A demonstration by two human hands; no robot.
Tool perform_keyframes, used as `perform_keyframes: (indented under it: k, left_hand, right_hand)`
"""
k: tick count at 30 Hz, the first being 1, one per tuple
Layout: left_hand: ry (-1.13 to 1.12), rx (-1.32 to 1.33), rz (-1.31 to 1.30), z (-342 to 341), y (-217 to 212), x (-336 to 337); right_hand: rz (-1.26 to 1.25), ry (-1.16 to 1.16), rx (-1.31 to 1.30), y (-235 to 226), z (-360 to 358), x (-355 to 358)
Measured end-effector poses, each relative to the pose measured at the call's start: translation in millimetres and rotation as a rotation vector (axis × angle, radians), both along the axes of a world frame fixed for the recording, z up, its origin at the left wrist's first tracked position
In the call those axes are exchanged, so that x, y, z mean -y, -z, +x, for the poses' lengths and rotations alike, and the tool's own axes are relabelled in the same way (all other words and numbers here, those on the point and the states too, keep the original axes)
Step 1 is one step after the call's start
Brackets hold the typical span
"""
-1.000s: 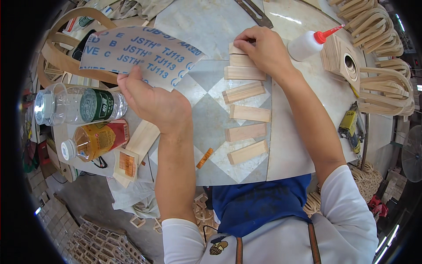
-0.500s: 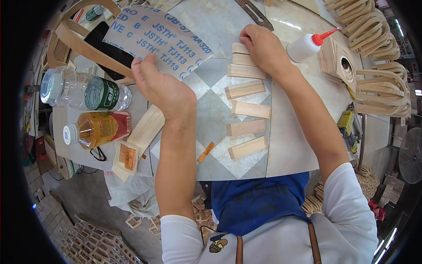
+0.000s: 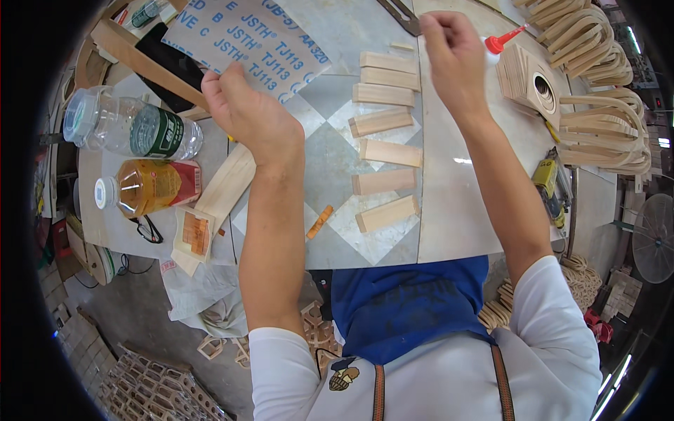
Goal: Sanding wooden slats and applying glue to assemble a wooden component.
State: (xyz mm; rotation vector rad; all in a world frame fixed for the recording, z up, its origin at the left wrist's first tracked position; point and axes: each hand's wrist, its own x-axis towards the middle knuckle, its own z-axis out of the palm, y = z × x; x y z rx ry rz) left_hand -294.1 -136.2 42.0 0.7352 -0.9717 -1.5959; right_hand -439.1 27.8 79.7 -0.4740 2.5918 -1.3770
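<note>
My left hand point(image 3: 256, 116) is closed on a sheet of sandpaper point(image 3: 260, 45), whose printed backing faces up. My right hand point(image 3: 453, 49) is raised at the far side of the table, fingers curled in a pinch; whatever they hold, if anything, is hidden. Just beyond it a white glue bottle point(image 3: 489, 62) with a red nozzle is partly covered by the hand. Between my arms, several pale wooden blocks point(image 3: 388, 149) lie in a column on the table, with a thin wood piece point(image 3: 401, 46) at its far end. A small orange-brown strip point(image 3: 319, 222) rests near my left forearm.
Left on the table stand a clear plastic bottle point(image 3: 151, 130), a bottle of amber drink point(image 3: 151, 188) and a bent wooden frame point(image 3: 140, 52). A wooden board point(image 3: 228, 184) lies beside them. At right are stacked wooden plates point(image 3: 526, 81), bent wood loops point(image 3: 604, 130) and a yellow-black tool point(image 3: 547, 179).
My right hand has lifted off the far end of the block column and moved right, toward the glue bottle. My left hand still holds the sandpaper. The whole view has shifted slightly.
</note>
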Motion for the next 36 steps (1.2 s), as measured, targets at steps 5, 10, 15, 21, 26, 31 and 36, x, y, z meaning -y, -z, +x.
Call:
perform_keyframes:
  k: [5, 10, 15, 21, 26, 31, 36]
  left_hand:
    - [0.062, 0.077, -0.107, -4, 12, 11]
    - [0.132, 0.289, -0.306, -11, 24, 15]
    - [0.179, 0.486, -0.477, -10, 24, 10]
    - [0.207, 0.583, -0.495, -11, 32, 16]
    - [0.218, 0.553, -0.469, -18, 39, 21]
    - [0.209, 0.554, -0.478, -22, 50, 26]
    - [0.212, 0.53, -0.452, -25, 58, 33]
  right_hand:
    - [-0.214, -0.707, -0.445, 7, 143, -84]
    - [-0.069, -1.035, -0.426, 27, 192, -129]
    - [0.173, -0.851, -0.546, 42, 156, -126]
    - [0.337, -0.855, -0.657, 58, 131, -107]
    - [0.323, -0.877, -0.704, 70, 99, -98]
    - [0.36, -0.945, -0.721, 65, 74, -92]
    - [0.375, -0.963, -0.732, 67, 56, -86]
